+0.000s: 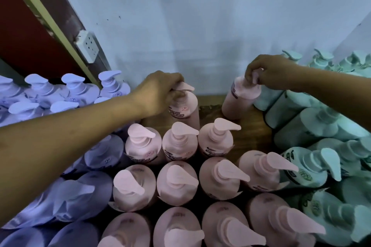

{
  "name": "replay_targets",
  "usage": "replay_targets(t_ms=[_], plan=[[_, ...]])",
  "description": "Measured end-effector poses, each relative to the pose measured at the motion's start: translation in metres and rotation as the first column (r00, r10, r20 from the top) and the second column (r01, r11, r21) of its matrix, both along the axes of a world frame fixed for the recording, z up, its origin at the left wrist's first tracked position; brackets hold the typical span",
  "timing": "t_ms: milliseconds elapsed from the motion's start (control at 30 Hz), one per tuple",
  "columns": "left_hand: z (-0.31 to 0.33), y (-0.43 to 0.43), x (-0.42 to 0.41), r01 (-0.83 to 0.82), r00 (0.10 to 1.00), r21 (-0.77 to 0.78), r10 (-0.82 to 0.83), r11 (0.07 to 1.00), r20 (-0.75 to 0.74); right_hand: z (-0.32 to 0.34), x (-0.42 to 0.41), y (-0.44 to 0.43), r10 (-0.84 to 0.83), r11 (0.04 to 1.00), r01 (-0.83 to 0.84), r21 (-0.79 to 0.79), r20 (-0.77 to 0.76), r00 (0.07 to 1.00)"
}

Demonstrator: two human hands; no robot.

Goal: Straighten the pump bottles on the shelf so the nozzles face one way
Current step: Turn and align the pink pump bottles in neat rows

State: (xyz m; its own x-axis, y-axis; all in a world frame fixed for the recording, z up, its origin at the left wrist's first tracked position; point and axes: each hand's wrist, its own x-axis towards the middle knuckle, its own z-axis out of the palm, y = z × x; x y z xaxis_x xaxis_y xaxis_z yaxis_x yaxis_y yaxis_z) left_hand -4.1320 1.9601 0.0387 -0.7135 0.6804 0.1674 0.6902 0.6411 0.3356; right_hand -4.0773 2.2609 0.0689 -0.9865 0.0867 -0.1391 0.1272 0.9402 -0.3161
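Head view looks down on a wooden shelf [251,126] crowded with upright pump bottles: purple bottles [74,90] at left, pink ones in the middle, teal bottles [313,168] at right. The left hand [160,92] curls round the pump neck of the far pink bottle [184,108], which stands upright with its nozzle [187,86] pointing right. The right hand [267,72] pinches the pump head of a second pink bottle [239,98] standing apart by the wall [200,26], just beside the teal group; its long axis leans slightly and its nozzle is hidden under the fingers. The nearer pink bottles [180,144] point their nozzles right, the nearest rows angled right and near.
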Motion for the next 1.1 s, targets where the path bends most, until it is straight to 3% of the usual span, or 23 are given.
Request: replay_targets(t_ms=[67,200,367,600,833,1100], plan=[[0.004,-0.011,-0.001,-0.015,0.999,0.008,0.015,1.0,-0.037,0.002,-0.002,-0.007,0.021,1.0,-0.022,-0.02,-0.024,0.999],[0.012,-0.032,-0.001,-0.067,0.996,-0.021,0.066,0.998,-0.064,-0.006,-0.01,-0.016,0.117,0.977,-0.109,0.183,-0.033,0.993],[0.007,-0.062,0.003,-0.114,0.991,-0.039,0.111,0.993,-0.076,-0.028,-0.011,-0.027,-0.004,0.995,0.03,0.096,-0.262,0.965],[0.002,-0.081,0.009,-0.106,0.993,-0.042,0.104,0.993,-0.055,-0.021,-0.018,-0.079,0.213,0.973,-0.175,0.148,-0.295,0.931],[0.005,-0.079,0.013,-0.099,0.995,-0.039,0.098,0.994,-0.01,-0.018,-0.017,-0.131,0.361,0.932,-0.342,0.118,-0.302,0.882],[0.009,-0.073,0.016,-0.112,0.993,-0.081,0.115,0.99,0.032,-0.023,-0.004,-0.159,0.524,0.85,-0.504,0.154,-0.149,0.838]])
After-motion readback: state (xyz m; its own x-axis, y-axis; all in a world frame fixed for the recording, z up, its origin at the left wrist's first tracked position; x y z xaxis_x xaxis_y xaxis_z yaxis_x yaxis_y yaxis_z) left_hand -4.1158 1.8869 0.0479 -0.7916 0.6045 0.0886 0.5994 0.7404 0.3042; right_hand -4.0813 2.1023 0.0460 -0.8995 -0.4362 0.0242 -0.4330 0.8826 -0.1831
